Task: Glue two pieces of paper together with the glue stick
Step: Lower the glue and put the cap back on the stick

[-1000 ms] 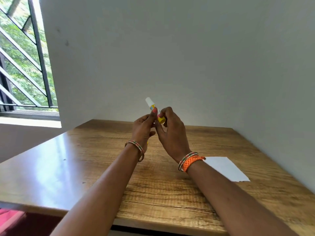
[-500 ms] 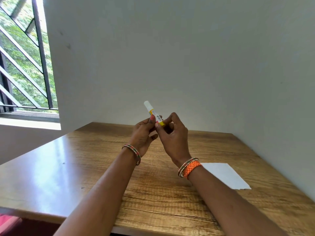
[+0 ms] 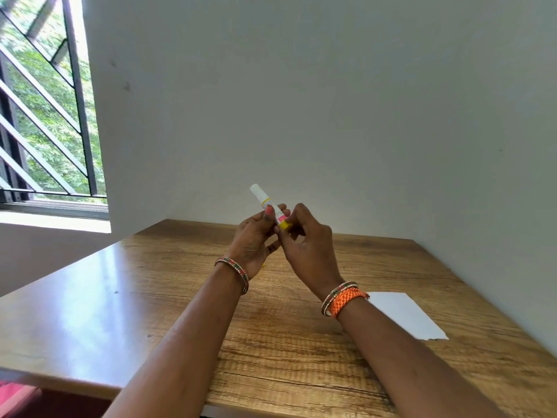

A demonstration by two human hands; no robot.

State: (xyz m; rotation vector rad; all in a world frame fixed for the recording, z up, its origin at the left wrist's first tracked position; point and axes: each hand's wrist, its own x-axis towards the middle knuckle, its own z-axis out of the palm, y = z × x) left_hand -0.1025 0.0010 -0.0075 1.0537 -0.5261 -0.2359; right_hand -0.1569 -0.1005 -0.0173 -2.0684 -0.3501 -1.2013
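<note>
Two hands meet above the far middle of a wooden desk (image 3: 150,312), sharing one grip on a glue stick (image 3: 270,210). Fingers of the left hand (image 3: 251,244) curl round the white barrel, a pink-painted thumbnail pressed against its side, while the right hand (image 3: 310,248) pinches the yellow base between fingertips and thumb. Neither hand holds anything else. Held well above the wood, the glue stick tilts, its white capped end pointing up and to the left, its yellow end down toward the right hand; a pink band sits just above the yellow base.

Beaded bangles ring the left wrist (image 3: 233,273), and the right wrist carries similar bangles beside a braided orange band (image 3: 346,300). Both forearms reach in from the bottom edge of the view.

On the desk, just right of the right wrist and well apart from the glue stick, lies a white paper (image 3: 407,318), flat, its near edge ragged. Whether it is one sheet or two stacked cannot be told.

Plain pale walls (image 3: 331,101) close in behind and to the right. At far left, a window with dark slanted bars (image 3: 48,95) shows green foliage outside.
</note>
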